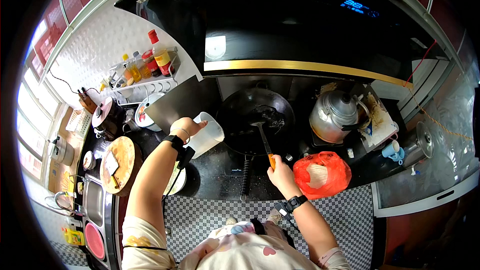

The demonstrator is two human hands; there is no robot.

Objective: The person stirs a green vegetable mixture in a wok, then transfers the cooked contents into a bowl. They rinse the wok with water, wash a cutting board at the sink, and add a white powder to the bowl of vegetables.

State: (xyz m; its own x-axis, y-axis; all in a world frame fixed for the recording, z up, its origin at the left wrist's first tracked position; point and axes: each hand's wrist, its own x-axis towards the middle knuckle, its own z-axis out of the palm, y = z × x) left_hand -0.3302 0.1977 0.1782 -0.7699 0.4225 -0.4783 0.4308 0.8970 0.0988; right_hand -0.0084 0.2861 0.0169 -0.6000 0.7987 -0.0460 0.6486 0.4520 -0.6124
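Note:
My left hand grips a translucent plastic jug by its rim, at the left edge of a black wok. The jug leans over, with its mouth towards the wok. In my right hand is the orange handle of a metal wok spatula. Its blade rests inside the wok, by a dark, shiny patch that looks like liquid. The wok sits on the stove with its long black handle pointing at me. Just right of my right hand lies a red plastic bag holding pale dried noodles.
An aluminium kettle stands right of the wok. A cleaver lies on a round wooden chopping board at left, near the sink. Partly behind my left arm is a bowl. The range hood hangs overhead.

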